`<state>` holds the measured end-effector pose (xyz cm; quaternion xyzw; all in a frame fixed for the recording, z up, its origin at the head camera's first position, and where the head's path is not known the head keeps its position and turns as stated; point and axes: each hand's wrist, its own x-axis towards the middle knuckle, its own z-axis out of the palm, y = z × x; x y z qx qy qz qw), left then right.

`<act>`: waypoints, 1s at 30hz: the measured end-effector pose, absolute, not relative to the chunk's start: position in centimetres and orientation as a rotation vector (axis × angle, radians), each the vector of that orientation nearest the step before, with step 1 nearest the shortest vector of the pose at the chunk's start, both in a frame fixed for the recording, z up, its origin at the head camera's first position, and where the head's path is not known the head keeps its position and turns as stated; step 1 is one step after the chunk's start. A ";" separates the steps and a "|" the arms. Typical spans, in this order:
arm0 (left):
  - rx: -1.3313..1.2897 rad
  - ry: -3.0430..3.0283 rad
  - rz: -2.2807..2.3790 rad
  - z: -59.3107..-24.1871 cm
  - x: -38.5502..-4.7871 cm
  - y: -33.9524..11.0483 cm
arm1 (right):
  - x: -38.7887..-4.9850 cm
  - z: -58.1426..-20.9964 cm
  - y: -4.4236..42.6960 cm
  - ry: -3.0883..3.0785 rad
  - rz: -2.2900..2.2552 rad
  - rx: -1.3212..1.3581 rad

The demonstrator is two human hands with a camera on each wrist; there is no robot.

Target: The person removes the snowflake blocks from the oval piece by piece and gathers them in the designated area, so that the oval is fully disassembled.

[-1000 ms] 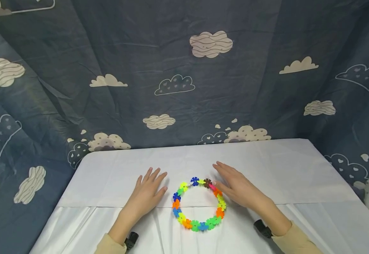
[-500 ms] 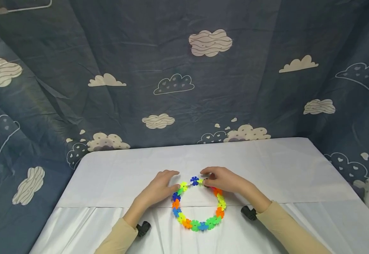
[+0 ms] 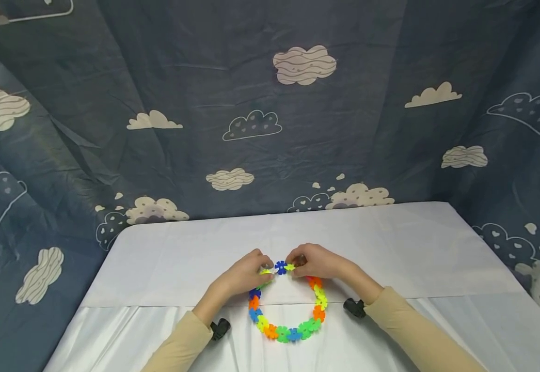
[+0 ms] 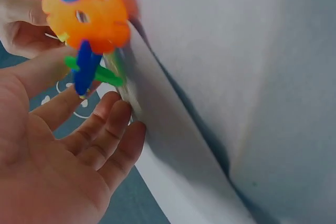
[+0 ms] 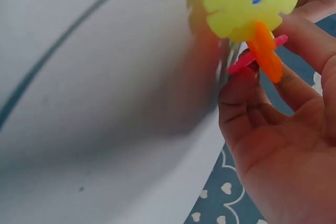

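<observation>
A ring of colourful flower-shaped plastic pieces [image 3: 294, 335] lies on the white table, linked piece to piece. My left hand [image 3: 248, 273] pinches its upper left part, around a yellow piece beside the dark blue piece [image 3: 281, 267]. On the other side of that blue piece, my right hand [image 3: 317, 261] pinches the ring near a yellow-green piece. The left wrist view has orange [image 4: 84, 19] and dark blue pieces close to the left hand [image 4: 68, 145]. In the right wrist view, yellow [image 5: 252, 3], orange and pink pieces are by the right hand [image 5: 283, 124].
White cloth [image 3: 391, 248] with a crosswise fold covers the table. Behind and beside it hangs a dark blue curtain [image 3: 251, 155] with cloud prints. A black wrist device [image 3: 354, 308] shows below the right wrist, another [image 3: 220, 329] below the left.
Both hands have moved inward to the top of the ring. Their spread fingers have drawn together and now pinch it on either side of the dark blue piece.
</observation>
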<state>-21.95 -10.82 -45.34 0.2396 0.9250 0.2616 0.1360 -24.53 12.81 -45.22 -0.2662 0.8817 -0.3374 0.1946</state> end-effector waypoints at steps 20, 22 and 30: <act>0.404 2.512 1.558 -42.1 -20.6 -11.0 | -22.4 -40.5 12.0 2.647 -1.154 -0.824; 0.412 2.493 1.614 -41.6 -20.3 -10.9 | -21.8 -40.0 11.9 2.674 -1.205 -0.814; 0.475 2.616 1.624 -40.0 -18.7 -10.4 | -19.4 -39.0 11.6 2.748 -1.397 -0.684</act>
